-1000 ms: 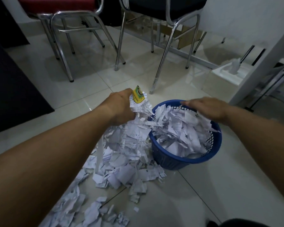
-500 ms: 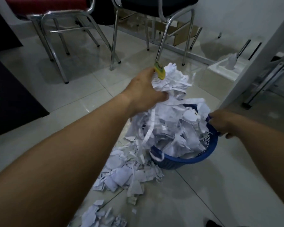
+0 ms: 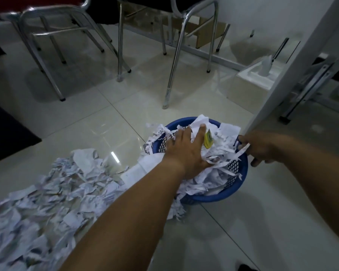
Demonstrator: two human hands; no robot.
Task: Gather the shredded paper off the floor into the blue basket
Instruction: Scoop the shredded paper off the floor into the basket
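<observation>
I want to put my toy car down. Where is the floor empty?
Bare tiles lie between the chair legs and the blue basket, and right of the basket. Left of it, shredded paper crowds the floor.

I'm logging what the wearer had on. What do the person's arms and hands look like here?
Both forearms are bare as far as the frame shows: no sleeves in view. The left hand and right hand wear no gloves, and no watch, bracelet or ring shows.

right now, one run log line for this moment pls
left hand flat, pressing paper into blue basket | right hand gripping rim | basket heaped | shredded paper on floor
</observation>
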